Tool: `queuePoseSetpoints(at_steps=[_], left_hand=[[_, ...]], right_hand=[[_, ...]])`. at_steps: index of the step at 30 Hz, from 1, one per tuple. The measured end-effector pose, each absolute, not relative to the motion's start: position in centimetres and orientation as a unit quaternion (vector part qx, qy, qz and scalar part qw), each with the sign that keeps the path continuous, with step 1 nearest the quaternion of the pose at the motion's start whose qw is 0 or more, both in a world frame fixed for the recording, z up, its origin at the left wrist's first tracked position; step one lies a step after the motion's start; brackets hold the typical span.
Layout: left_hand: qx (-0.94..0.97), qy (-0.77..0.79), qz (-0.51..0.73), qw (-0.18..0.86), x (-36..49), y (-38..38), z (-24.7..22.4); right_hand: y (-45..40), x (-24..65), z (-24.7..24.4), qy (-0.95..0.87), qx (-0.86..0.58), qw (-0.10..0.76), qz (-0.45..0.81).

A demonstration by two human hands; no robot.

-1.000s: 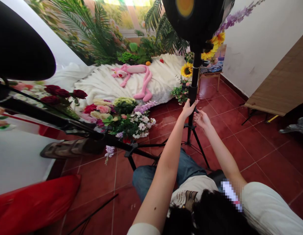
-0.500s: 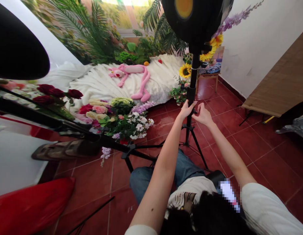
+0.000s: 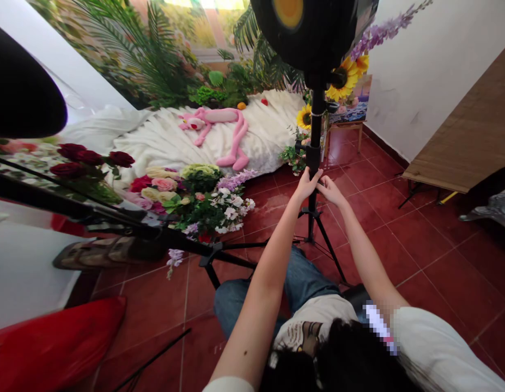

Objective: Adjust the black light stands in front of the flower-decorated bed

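A black stand [image 3: 316,122] rises upright in front of me on splayed tripod legs, with a large black lamp head [image 3: 313,38] on top. My left hand [image 3: 307,184] is closed round its pole below a collar, thumb and fingers on either side. My right hand [image 3: 329,189] is at the pole's right side, just beside the left one, its fingers bent in at the pole. A small knob may lie under those fingertips, but it is too hidden to make out.
Another black stand [image 3: 170,237] slants across the left. Behind are artificial flowers [image 3: 203,198], a pink plush toy [image 3: 223,116] on white cloth [image 3: 154,136] and sunflowers [image 3: 304,116]. A brown board [image 3: 460,125] leans at right; red cloth [image 3: 60,337] lies lower left.
My right hand has closed in on the pole, its fingers now against it. The lamp head and pole appear slightly further left, as my view has shifted a little.
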State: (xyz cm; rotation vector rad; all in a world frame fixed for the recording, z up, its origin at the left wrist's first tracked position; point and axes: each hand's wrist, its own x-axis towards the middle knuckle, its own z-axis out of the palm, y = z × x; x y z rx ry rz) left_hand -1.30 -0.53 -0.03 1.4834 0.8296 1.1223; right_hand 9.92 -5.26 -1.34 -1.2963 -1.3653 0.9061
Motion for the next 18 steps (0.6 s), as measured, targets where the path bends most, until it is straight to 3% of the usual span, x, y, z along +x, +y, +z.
queuePoseSetpoints(at_steps=[3,8,13,18], left_hand=[[0.618,0.339,0.476,0.526,-2.1,-1.6,-0.4],[0.576,0.410,0.478,0.521,-7.9,-5.3,-2.5],[0.478,0.560,0.540,0.409,-18.5,-8.9,-5.1],[0.358,0.658,0.623,0.226,-28.5,-11.5,-4.6]], right_hand=[[-5.6,9.2,-1.3,-0.511,-0.511,0.545,0.425],[-6.1,9.1,-0.4,-0.488,-0.529,0.515,0.467],[-6.2,9.2,-0.5,-0.499,-0.534,0.517,0.446],[-6.0,9.1,-0.9,-0.493,-0.528,0.533,0.441]])
